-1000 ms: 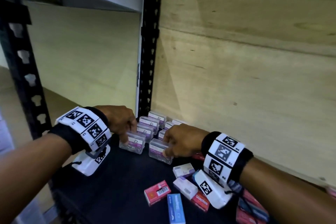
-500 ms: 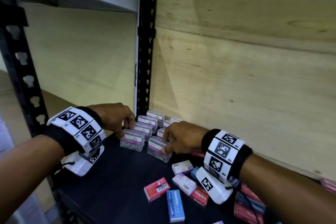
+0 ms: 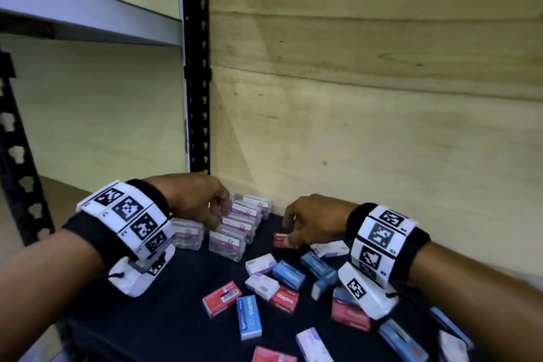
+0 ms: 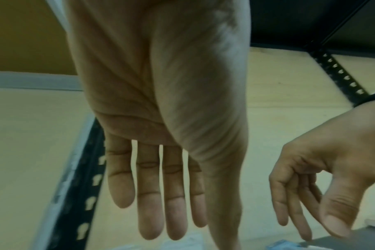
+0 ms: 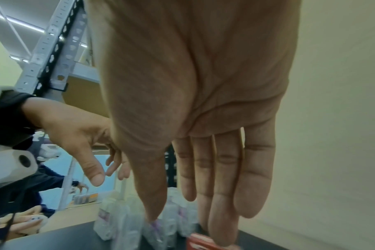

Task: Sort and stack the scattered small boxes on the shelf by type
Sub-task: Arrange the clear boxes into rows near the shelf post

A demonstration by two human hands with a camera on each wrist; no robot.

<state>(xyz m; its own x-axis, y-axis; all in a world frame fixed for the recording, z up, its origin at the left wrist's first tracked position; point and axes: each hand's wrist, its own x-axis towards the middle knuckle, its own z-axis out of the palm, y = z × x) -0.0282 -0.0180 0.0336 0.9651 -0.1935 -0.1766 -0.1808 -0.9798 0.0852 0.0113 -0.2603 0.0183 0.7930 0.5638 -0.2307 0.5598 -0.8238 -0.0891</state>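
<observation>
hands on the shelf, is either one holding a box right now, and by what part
Neither holds anything. The left hand hangs open above the clear boxes. The right hand has straight fingers, tips just reaching a small red box, not gripping it.

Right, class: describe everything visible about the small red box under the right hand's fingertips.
The small red box looks like printed card with white lettering too blurred to read. It lies flat on the dark shelf, near the back wall, right of the clear boxes. The right hand touches it with straight fingers.
</observation>
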